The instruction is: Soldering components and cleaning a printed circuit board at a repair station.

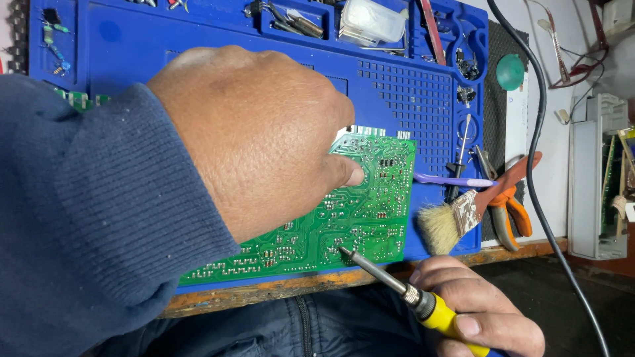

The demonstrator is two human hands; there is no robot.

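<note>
Pressing circuit board [344, 218]: left hand [258, 132], fingers flat; right hand [476, 311] grips soldering iron [397, 284]; tray [397, 86] holds tools.

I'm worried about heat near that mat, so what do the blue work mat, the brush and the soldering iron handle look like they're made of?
The blue mat looks like moulded silicone or soft rubber: matte, with cast trays and a grid of small squares. The brush has pale natural-looking bristles, a metal ferrule and an orange-brown handle, wood or plastic, hard to tell. The soldering iron in the right hand has a bare metal shaft and a glossy yellow, plastic-looking handle.
</note>
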